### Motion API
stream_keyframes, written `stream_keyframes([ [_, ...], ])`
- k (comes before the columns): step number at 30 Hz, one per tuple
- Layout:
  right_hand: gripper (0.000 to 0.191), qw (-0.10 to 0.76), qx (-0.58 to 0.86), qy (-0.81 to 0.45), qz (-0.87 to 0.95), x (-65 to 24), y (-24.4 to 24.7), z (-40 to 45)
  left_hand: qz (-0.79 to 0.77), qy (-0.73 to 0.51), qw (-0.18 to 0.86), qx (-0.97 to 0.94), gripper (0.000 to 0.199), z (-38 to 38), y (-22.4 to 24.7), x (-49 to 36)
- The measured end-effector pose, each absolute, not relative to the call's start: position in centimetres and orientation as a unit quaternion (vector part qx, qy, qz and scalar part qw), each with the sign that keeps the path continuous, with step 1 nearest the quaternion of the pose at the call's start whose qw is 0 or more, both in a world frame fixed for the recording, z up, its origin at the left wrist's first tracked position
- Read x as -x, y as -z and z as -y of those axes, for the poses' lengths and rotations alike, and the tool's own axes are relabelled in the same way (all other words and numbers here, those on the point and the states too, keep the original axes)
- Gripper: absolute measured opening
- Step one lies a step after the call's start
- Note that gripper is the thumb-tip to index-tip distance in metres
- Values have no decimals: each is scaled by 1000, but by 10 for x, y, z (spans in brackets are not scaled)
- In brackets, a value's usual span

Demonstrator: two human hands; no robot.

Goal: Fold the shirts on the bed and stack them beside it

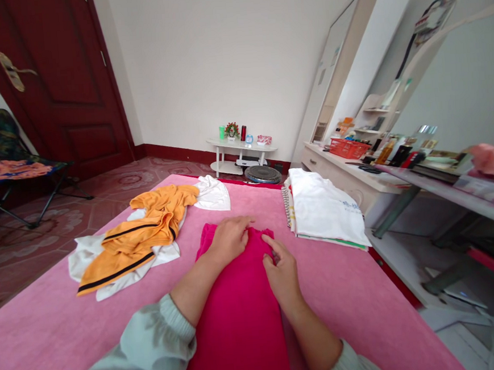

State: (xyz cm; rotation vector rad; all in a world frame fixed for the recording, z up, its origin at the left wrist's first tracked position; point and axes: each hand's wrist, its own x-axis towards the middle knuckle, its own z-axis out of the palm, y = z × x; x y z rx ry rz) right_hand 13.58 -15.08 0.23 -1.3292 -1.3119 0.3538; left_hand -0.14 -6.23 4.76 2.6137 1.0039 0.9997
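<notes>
Magenta cloth (pixel 242 316), near edge unseen

I'm watching pale grey-green sleeves (pixel 146 347) from my remote seat.
On the left arm, the loose, matte cloth is billowing into soft creases and gathering at a wide, finely puckered left cuff (pixel 177 317) that is circling the forearm; on the right, I'm seeing only a smaller stretch, with a matching right cuff (pixel 340 359), while the left hand (pixel 229 239) and right hand (pixel 283 272) are showing bare.
</notes>
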Motion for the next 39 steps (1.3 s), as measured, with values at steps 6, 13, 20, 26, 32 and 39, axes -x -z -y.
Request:
stream_keyframes([
  [6, 52, 593, 570, -155, 547, -137, 0, 150, -293, -360, 57, -884, 11, 68, -54, 5],
  [13, 52, 572, 577, -135, 567, -137, -1, 151, -274, -316, 4, -909, 13, 68, -53, 4],
  [20, 50, 564, 593, -122, 561, -139, 0, 150, -260, -298, 23, -918, 17, 69, -55, 5],
  [26, 41, 556, 580, -126, 581, -135, -10, 156, -262, -279, 11, -924, 18, 72, -55, 3],
  [32, 23, 605, 576, -213, 506, -144, -34, 142, -286, -315, 59, -903, 21, 69, -53, 1],
  [39, 39, 594, 551, -342, 476, -159, -47, 108, -319, -374, 151, -858, 19, 65, -49, -1],
])
